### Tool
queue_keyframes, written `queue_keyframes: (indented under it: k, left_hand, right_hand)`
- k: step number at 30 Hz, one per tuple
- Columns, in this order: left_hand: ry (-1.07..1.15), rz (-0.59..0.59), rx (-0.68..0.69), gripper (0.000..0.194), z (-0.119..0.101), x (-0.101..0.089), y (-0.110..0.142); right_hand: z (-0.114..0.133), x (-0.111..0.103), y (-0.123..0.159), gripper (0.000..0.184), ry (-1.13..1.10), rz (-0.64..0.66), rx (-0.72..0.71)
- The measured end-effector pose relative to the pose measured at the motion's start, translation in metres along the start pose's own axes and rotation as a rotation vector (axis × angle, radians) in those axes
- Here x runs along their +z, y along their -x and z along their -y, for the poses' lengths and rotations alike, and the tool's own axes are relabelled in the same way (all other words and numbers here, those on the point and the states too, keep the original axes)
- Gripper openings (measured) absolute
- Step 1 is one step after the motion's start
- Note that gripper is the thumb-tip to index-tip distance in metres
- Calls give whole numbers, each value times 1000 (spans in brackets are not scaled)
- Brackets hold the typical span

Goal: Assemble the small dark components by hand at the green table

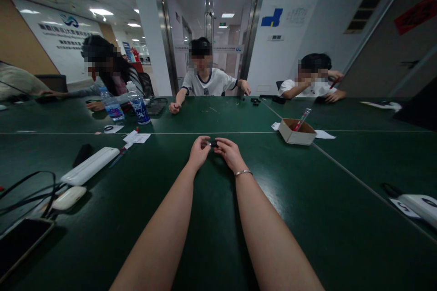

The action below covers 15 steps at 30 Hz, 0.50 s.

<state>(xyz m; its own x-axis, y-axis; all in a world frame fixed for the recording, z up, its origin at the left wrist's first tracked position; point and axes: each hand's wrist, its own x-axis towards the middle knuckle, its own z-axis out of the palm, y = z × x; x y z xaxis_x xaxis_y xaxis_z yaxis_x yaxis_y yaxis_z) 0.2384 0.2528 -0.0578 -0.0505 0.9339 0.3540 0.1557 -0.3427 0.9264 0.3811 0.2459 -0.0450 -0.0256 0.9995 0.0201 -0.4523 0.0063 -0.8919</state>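
Out in front of me, above the green table (215, 209), both my hands meet around a small black object with a shiny metal end (214, 144). My left hand (199, 152) pinches its metal end between thumb and fingers. On the other side, my right hand (231, 153) grips the black part with its fingertips. A thin silver bracelet (243, 172) circles my right wrist. The object is too small and dark for its exact kind to be told.
At left lie a white power bank (90, 166), cables, a phone (23, 243) and paper scraps (136, 137). Two bottles (139, 103) stand beyond. A small open box (296, 135) with a red-and-clear tool sits right. Several people (205, 79) sit across the table.
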Motion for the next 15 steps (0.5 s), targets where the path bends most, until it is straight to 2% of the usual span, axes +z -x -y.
queue_keyframes:
  k: [3,9,15]
  left_hand:
    - [2,-15,23,31,0,0,0]
    - [79,4,-124,22,-1,2,2]
    - [64,49,-108,21,-3,2,4]
  right_hand:
    - [0,0,0,13,-1,-2,4]
    - [0,1,1,13,0,13,8]
    - [1,1,1,15,11,13,14]
